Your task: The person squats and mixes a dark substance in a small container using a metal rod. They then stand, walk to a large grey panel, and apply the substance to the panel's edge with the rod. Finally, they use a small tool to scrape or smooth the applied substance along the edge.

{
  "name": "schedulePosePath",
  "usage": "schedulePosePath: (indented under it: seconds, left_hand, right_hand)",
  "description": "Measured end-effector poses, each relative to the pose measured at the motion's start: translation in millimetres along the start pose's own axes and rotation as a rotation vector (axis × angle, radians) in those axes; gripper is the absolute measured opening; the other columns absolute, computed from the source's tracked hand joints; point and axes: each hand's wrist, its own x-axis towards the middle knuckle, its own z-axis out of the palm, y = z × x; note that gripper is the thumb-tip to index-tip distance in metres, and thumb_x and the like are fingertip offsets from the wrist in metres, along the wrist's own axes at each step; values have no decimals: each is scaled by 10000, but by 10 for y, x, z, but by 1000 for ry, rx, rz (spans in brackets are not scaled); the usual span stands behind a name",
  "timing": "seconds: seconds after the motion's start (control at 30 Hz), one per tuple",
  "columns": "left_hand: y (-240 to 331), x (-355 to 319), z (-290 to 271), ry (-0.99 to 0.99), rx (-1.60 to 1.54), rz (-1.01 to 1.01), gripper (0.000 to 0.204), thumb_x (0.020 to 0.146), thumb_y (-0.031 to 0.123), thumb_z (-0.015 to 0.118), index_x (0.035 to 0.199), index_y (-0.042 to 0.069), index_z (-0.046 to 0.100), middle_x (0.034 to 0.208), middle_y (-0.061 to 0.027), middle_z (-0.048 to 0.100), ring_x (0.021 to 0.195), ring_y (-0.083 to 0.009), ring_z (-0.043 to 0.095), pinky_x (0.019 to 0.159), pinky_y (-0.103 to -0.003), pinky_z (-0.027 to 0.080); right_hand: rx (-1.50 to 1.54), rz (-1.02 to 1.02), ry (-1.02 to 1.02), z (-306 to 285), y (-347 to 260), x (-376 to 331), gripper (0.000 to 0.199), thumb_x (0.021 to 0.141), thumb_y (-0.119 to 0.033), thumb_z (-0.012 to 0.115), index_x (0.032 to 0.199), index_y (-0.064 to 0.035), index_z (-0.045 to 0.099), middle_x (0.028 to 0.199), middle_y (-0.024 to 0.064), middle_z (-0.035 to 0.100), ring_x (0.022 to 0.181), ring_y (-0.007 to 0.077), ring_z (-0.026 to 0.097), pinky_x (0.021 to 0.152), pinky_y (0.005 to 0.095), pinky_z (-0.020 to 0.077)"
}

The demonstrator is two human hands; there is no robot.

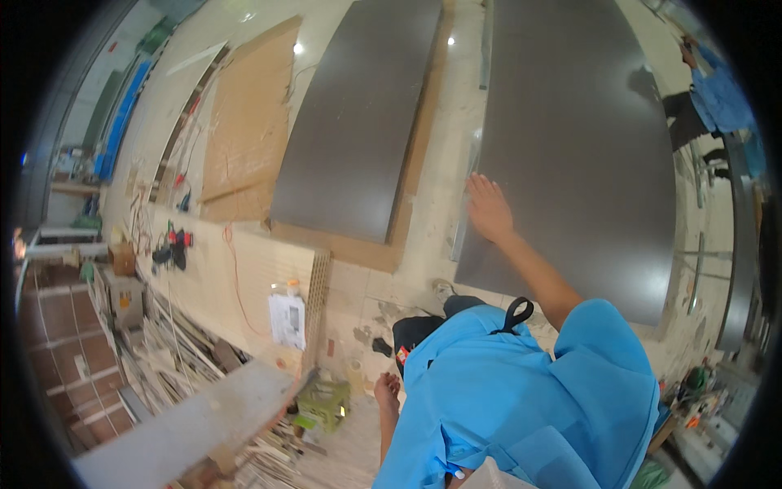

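From afar I see the right hand [490, 210], fingers extended and clasping nothing, at the left edge of the large dark panel [578, 155], right of a second panel [354, 122]. The left hand [388, 391] hangs near the green stool [323, 405] (curled; whether around anything, I can't tell).

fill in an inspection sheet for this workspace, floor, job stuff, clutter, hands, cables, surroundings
Surface: stained pale floor
Job's things: large dark panel, beneath the right hand
Clutter: wood strips heaped at left; red-and-black tool
Hands: right fingers extended at the panel's left edge; left hand loosely curled, contents unclear
Cables: orange cable across a pale board
Surroundings: second dark panel; green stool; another person, upper right
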Motion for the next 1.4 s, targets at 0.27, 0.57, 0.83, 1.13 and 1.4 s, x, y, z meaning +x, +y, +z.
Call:
schedulePosePath:
  seconds: [0.27,0.57,0.83,1.13,1.4]
  left_hand:
    - [2053,1430,140,-382,343,225,355,1113,361,601,1253,40,659,957,-57,726,819,-179,685,678,-309,532]
    - [5095,1658,1686,-282,551,481,254,1065,235,674,1168,3,692,911,-60,716,785,-135,667,660,-266,507]
    - [5754,1754,4274,-528,856,650,283,1075,371,715,1119,91,704,967,-41,747,901,-171,712,790,-338,565]
    - [6007,744,6791,-769,1089,499,368,1102,332,684,1271,7,721,1081,-79,758,940,-165,695,864,-328,556]
    - [6740,585,8731,-828,1297,870,354,1097,316,680,1216,-15,723,1047,-83,766,952,-157,708,867,-324,558]
  right_hand:
    - [-101,256,173,4,349,850,554,1162,-284,418,1682,-94,412,1767,123,378,1643,306,325,1353,502,251]
    - [-117,496,123,-81,544,1540,574,1176,-352,398,1711,-146,377,1776,96,367,1654,283,300,1373,485,211]
    - [172,631,432,-276,1974,3178,568,1151,-238,487,1680,-59,385,1743,179,386,1601,347,381,1323,491,319]
    - [9,565,236,-1189,4028,4968,501,1029,-144,709,1493,-40,553,1573,173,539,1480,355,498,1218,500,436]
    - [168,808,23,-1399,4168,5032,268,1018,-185,754,1222,-45,653,1241,155,645,1258,335,607,1070,501,515]
